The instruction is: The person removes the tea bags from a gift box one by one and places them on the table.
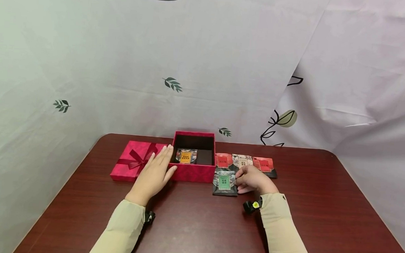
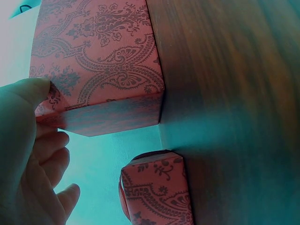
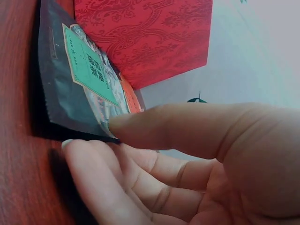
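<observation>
A red patterned gift box (image 1: 194, 174) stands at the back of the table with its top off. My left hand (image 1: 153, 173) lies along its left side, fingers straight, thumb touching the front face. Inside the box is a sachet with an orange label (image 1: 186, 156). Just right of the box, my right hand (image 1: 252, 179) pinches the right edge of a dark sachet with a green label (image 1: 224, 183) between thumb and forefinger. In the right wrist view, that sachet's edge (image 3: 70, 110) is slightly raised over the table, the other fingers curled below.
Behind the green-labelled sachet lie a red-labelled sachet (image 1: 223, 161), a beige-labelled sachet (image 1: 242, 160) and another red one (image 1: 264, 166). The red box lid (image 1: 128, 172) with a ribbon bow sits left of the box. A white printed cloth (image 1: 205, 65) hangs behind the table.
</observation>
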`<action>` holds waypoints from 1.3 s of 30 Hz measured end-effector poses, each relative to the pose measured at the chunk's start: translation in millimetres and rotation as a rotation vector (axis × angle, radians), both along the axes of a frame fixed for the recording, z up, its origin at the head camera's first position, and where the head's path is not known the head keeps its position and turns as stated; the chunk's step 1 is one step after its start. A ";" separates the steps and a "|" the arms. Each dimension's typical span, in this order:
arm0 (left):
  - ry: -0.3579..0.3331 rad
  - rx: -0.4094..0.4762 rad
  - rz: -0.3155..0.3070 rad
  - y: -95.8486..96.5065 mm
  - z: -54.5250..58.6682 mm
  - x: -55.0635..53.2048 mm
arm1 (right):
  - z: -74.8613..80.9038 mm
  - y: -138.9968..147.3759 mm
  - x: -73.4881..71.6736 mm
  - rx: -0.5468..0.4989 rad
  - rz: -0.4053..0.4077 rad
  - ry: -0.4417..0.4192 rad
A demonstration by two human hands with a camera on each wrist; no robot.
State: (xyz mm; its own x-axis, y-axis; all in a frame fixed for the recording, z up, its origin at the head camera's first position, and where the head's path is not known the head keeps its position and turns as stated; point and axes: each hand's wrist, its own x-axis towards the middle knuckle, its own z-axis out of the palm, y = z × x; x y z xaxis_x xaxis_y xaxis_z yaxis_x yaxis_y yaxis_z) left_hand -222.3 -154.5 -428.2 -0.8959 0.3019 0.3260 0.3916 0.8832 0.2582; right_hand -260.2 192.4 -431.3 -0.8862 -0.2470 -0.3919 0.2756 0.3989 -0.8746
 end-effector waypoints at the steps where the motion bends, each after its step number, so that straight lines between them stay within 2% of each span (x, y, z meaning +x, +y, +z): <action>1: -0.002 0.000 0.000 0.0 0.1 0.0 | 0.5 -0.1 0.4 0.004 -0.002 0.003; 14: 0.001 -0.001 -0.001 -0.1 0.1 -0.9 | 11.5 -1.6 0.5 0.083 -0.015 0.141; 32: 0.001 0.002 -0.005 -0.5 -1.1 -0.3 | 31.7 -33.7 9.0 -0.055 -0.099 0.501; 39: 0.002 0.001 -0.004 -0.1 0.4 -0.1 | 33.9 -53.1 16.5 -0.179 -0.108 0.641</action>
State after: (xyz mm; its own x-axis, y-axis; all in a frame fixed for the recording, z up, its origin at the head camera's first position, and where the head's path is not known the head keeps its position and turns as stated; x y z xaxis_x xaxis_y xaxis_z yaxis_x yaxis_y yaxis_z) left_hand -222.3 -154.5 -427.8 -0.8940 0.3053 0.3280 0.3958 0.8812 0.2585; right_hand -243.7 139.3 -397.4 -0.9534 -0.1559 0.2583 -0.2895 0.2315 -0.9288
